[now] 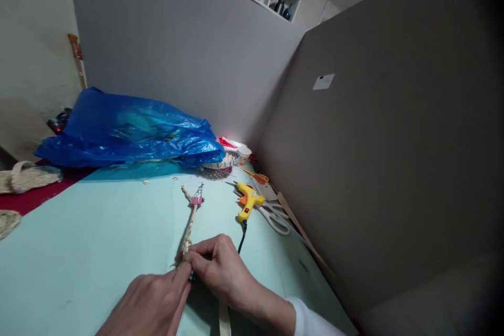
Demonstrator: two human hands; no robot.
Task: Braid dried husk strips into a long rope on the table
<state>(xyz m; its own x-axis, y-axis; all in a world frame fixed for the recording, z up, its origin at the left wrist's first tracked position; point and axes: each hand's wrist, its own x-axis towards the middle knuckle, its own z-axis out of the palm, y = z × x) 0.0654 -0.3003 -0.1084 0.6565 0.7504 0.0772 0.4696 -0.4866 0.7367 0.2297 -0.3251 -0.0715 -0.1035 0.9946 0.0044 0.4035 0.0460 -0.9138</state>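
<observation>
A pale braided cord (189, 228) runs up the light green table, its far end gripped by a pink binder clip (197, 200). At the cord's near end my right hand (222, 268) is closed, thumb and forefinger pinching the strands. My left hand (151, 299) is closed against the same spot, its fingertips touching those of the right. Its grip is partly hidden by the hands themselves. A loose pale strip (224, 320) hangs below my right wrist. Right of the cord lies a yellow glue gun (249, 202) with a black cable.
White-handled scissors (275, 218) and orange-handled scissors (258, 176) lie near the right wall. A large blue plastic bag (134, 128) fills the back, beside a paper cup (244, 154) and a basket (218, 170). Woven pale pieces (33, 178) rest on red cloth at left.
</observation>
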